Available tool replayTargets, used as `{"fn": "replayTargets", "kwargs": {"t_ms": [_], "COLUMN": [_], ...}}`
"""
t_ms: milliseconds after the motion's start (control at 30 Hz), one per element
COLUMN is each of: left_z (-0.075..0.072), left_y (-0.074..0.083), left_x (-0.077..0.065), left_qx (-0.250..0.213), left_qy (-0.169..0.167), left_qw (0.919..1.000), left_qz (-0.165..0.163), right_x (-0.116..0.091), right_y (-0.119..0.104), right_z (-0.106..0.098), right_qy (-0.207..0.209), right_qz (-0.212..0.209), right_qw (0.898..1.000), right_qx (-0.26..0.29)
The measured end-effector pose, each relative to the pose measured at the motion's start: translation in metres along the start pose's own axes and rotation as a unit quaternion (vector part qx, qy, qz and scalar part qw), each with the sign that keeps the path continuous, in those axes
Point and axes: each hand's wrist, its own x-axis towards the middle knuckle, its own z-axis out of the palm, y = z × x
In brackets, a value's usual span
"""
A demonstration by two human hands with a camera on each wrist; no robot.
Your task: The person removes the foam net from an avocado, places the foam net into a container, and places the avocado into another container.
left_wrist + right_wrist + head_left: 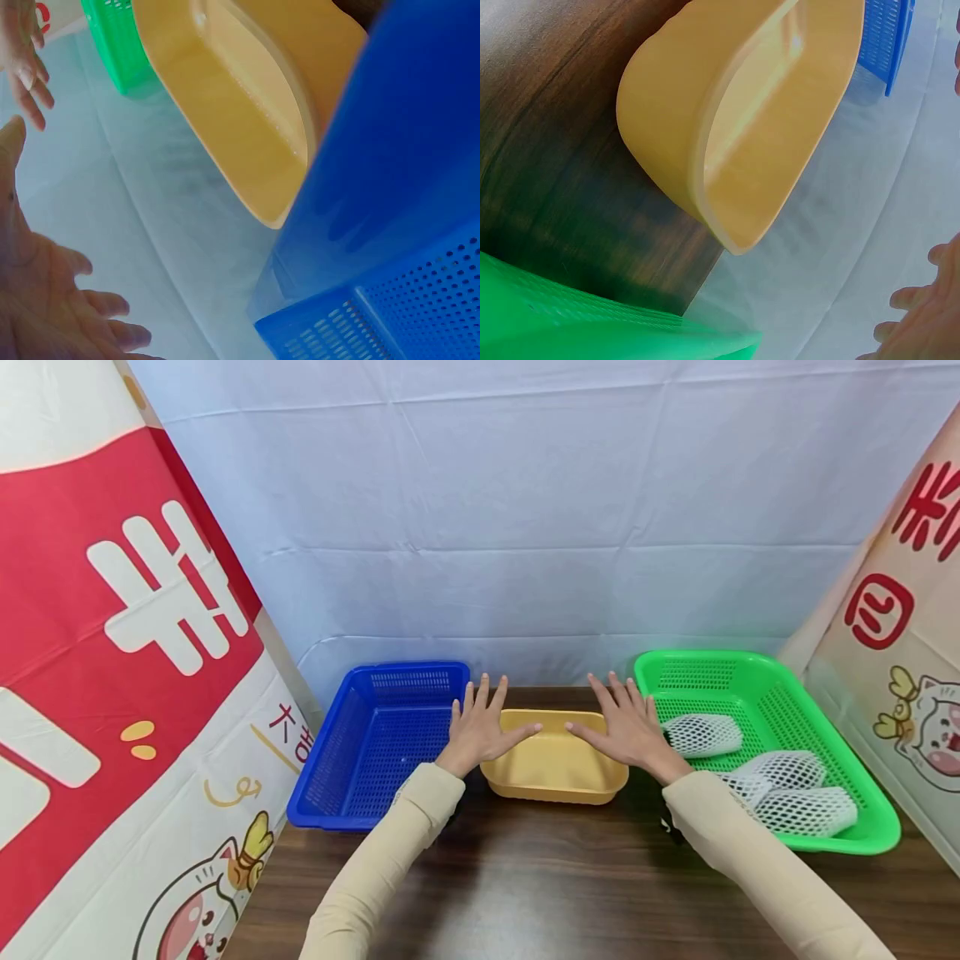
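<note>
In the head view, an oval yellow plastic basin with nothing in it stands on the table between two baskets. My left hand is spread with straight fingers above its left end, beside the blue basket. Over the right end is my right hand, also spread, close to the green basket. Both palms are empty, and the thumbs point toward each other over the basin. The wrist views show a gap between each hand and the basin.
Several white foam-net pieces lie in the green basket; whether they wrap anything is hidden. The dark wooden table extends toward me. A pale cloth hangs behind the baskets, with printed cloths at the sides.
</note>
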Motion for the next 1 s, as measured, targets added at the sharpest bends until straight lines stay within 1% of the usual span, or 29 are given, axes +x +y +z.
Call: {"fn": "replayTargets", "kwargs": {"t_ms": [167,300,433,567,700,800,1000], "left_z": [0.001,0.001,0.002,0.003,0.003,0.003,0.006], "left_y": [0.002,0.004,0.008,0.013,0.018,0.021,0.025], "left_x": [0.001,-0.001,-0.004,-0.009,-0.013,-0.016,-0.019], "left_qx": [-0.013,-0.037,-0.074,-0.117,-0.153,-0.174,-0.195], "left_qy": [0.028,0.048,0.067,0.084,0.095,0.098,0.093], "left_qw": [0.9994,0.9980,0.9946,0.9889,0.9830,0.9790,0.9757], "left_qz": [0.012,0.019,0.026,0.036,0.038,0.040,0.040], "right_x": [0.000,-0.001,-0.004,-0.008,-0.011,-0.014,-0.020], "right_y": [0.001,0.002,0.004,0.007,0.010,0.012,0.014], "right_z": [-0.003,-0.005,-0.007,-0.009,-0.013,-0.016,-0.022], "right_qy": [0.006,0.024,0.050,0.079,0.099,0.104,0.104], "right_qz": [0.002,-0.008,-0.021,-0.026,-0.016,-0.001,0.020], "right_qw": [1.000,1.000,0.998,0.995,0.993,0.993,0.992], "right_qx": [0.006,0.014,0.032,0.047,0.058,0.061,0.067]}}
